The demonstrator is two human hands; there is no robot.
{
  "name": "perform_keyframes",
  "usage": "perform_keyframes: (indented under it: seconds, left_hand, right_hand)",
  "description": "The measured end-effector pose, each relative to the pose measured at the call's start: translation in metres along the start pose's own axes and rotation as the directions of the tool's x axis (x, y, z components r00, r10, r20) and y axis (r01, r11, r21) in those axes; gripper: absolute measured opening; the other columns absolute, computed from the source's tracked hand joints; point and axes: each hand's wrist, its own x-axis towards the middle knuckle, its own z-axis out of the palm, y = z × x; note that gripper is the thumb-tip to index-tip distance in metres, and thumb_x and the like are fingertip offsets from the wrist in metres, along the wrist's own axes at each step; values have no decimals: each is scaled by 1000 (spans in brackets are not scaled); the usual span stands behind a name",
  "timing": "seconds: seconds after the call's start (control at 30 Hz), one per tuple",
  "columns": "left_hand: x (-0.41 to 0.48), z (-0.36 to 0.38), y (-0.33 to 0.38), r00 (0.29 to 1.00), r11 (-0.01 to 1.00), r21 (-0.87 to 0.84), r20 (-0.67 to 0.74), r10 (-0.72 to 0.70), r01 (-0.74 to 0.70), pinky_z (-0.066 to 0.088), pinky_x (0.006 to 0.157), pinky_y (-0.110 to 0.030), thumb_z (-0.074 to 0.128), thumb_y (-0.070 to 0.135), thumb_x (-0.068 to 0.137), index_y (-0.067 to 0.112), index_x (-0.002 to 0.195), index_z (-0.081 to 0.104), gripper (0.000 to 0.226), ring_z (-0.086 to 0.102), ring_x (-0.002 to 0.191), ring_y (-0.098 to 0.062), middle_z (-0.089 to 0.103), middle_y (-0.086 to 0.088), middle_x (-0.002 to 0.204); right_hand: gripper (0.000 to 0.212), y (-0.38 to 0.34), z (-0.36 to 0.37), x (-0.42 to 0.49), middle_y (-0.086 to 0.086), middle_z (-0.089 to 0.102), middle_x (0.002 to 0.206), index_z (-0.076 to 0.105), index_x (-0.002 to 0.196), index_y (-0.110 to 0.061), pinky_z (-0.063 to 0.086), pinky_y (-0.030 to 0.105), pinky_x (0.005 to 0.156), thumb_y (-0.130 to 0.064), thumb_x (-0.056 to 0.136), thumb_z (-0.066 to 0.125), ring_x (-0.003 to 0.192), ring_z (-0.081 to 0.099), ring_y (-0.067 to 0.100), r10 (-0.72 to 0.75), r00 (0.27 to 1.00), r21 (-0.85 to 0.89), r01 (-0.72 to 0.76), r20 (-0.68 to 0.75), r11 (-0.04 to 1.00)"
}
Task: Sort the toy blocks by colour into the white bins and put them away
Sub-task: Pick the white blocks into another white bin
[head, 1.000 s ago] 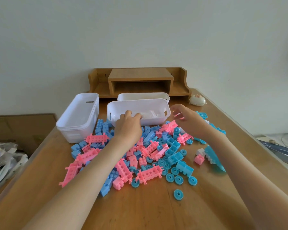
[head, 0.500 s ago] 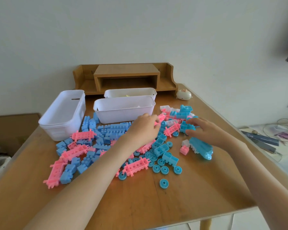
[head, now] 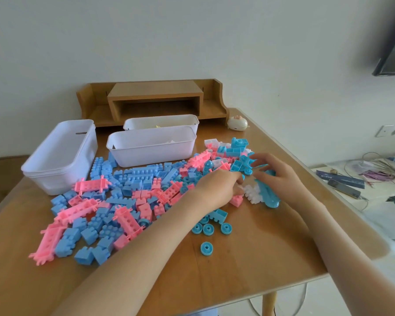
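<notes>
Picking from the block pile (head: 132, 185), centre frame, is in hand. Left hand (head: 216, 189) fingers curl against the white block (head: 252, 194); pinch unconfirmed. Right hand (head: 278, 174) fingers rest apart on the blue piece (head: 269, 197). Next, probably: separate them, carry each to the white bins (head: 151, 150).

Bare left forearm (head: 146, 247), bare right forearm (head: 340, 242), bare left grip (head: 217, 190), bare right grip (head: 281, 179), slender fingers (head: 259, 159)
</notes>
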Motion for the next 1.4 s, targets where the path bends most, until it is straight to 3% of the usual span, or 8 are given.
perform_keyframes:
  seconds: [0.13,0.4,0.53,0.67,0.87,1.07,1.27,1.4]
  left_hand:
    - [0,1,3,1000,1000,-19,-27,7,-7,51,85,-34,50,25,97,23,126,54,30,58,100,-18,62,-3,113]
    - [1,2,11,998,1000,-11,-60,-6,5,48,79,-28,51,28,95,17,116,55,24,55,96,-15,59,-3,110]
    - [0,4,12,995,1000,-15,-103,18,-20,43,73,-24,53,26,94,14,110,55,20,52,91,-13,58,-3,107]
    - [-2,5,15,996,999,-42,-94,-1,-3,41,64,-24,53,22,93,12,107,48,18,55,87,-17,59,-5,98]
    - [-9,3,19,1000,984,-177,-4,22,-22,35,56,-18,42,17,98,12,118,34,22,47,73,-11,46,0,86]
    - [-8,4,12,993,1000,-6,121,2,-1,34,96,-38,39,45,95,14,120,36,40,37,117,-23,41,-7,122]
    - [-6,5,9,993,992,117,118,23,-37,31,96,-40,57,56,83,16,127,34,64,37,121,-25,42,-6,128]
    - [-8,4,8,996,995,101,91,14,-23,29,95,-41,53,56,85,16,124,39,57,38,119,-24,47,-4,125]
  right_hand:
    - [28,3,-1,4,-9,59,105,56,111,-29,42,15,59,-11,91,50,88,54,9,59,994,-70,-65,-91,995]
    - [26,10,-11,8,3,63,99,64,96,-22,45,29,67,-7,88,45,91,57,20,214,925,79,-199,-314,977]
    - [25,10,-9,7,0,61,101,60,99,-23,44,25,63,-9,87,42,80,54,13,273,948,-169,-299,-162,939]
    - [29,6,-2,6,-10,58,105,59,101,-30,28,38,104,-11,89,40,106,45,12,178,977,-405,-117,115,907]
    - [32,0,-3,1,-7,51,119,52,105,-36,32,43,104,-11,88,46,114,40,12,87,925,-344,49,370,938]
    - [25,-3,4,1,-10,47,108,56,112,-27,35,35,99,-17,91,47,107,40,11,17,930,-413,147,368,899]
    - [21,-12,13,1,-4,55,106,57,112,-20,39,31,92,-24,95,44,103,46,15,17,924,-440,167,383,882]
    - [25,-21,11,3,-11,53,115,55,112,-32,11,40,107,-41,97,38,121,32,15,79,938,-646,169,336,744]
